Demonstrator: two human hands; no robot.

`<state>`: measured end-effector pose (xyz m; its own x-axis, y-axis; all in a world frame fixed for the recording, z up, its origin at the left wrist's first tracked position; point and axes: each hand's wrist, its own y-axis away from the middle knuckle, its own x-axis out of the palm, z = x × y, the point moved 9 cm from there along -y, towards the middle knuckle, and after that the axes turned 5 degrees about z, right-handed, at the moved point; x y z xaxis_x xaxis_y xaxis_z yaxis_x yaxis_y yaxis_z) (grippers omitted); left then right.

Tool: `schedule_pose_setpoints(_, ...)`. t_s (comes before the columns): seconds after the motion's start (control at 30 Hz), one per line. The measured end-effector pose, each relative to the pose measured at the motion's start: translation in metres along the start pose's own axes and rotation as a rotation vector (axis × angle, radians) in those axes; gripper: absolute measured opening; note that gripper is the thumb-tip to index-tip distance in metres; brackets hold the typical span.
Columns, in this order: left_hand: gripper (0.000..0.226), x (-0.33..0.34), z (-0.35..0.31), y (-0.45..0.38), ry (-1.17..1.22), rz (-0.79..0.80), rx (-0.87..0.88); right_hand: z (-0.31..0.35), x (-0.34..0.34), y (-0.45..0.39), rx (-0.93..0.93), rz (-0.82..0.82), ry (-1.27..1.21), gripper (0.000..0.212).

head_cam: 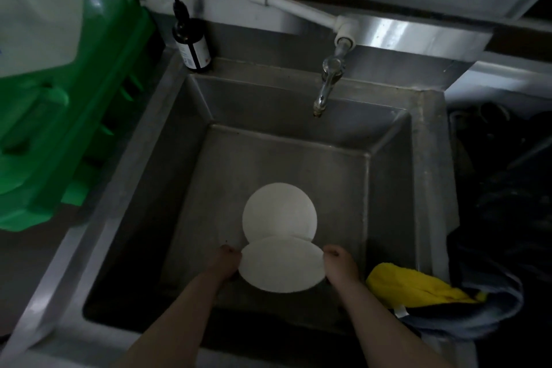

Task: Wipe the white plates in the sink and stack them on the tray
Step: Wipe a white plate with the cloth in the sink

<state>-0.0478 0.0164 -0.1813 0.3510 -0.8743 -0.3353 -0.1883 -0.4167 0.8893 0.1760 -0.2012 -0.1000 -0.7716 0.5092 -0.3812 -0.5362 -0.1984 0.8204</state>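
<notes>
In sink (pixel 388 140), nearest: left hand (pixel 224 261) and right hand (pixel 340 263) gripping opposite edges of near white plate (pixel 280 264). Beyond, overlapped: second white plate (pixel 279 212) on basin floor. Farther: tap (pixel 325 84).

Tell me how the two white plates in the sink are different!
The near plate is gripped at its edges by the left hand and the right hand; the far plate is touched by no hand. The near plate overlaps the far plate's near edge, so only the near one shows its full circle. The far plate sits closer to the faucet. Both are round, plain white and look about the same size.
</notes>
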Motion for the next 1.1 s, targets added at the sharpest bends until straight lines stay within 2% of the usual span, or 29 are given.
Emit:
schedule_pose_setpoints(0.1,0.052,-0.008,-0.008,0.004,-0.055,0.028,0.031,0.008,-0.008,0.002,0.034,0.032,-0.011,0.023)
schedule_pose_setpoints(0.13,0.048,-0.013,-0.022,0.027,-0.061,0.047,0.036,0.013,-0.011,0.004,0.036,0.039,-0.027,0.023)
schedule_pose_setpoints(0.2,0.023,-0.022,-0.041,0.067,-0.042,0.089,0.01,0.021,-0.019,0.014,0.051,0.039,-0.067,0.021)
schedule_pose_setpoints(0.33,0.036,-0.029,-0.049,0.092,-0.021,0.123,-0.052,0.031,-0.029,0.025,0.068,0.042,-0.078,0.02)
schedule_pose_setpoints(0.5,0.031,-0.038,-0.055,0.113,0.045,0.16,-0.151,0.042,-0.035,0.032,0.112,0.103,-0.098,0.023)
schedule_pose_setpoints(0.83,0.029,-0.058,-0.083,0.152,0.055,0.193,-0.175,0.071,-0.06,0.069,0.126,0.139,-0.151,0.03)
schedule_pose_setpoints(1.1,0.015,-0.069,-0.098,0.16,-0.038,0.198,-0.158,0.072,-0.069,0.081,0.169,0.133,-0.147,0.033)
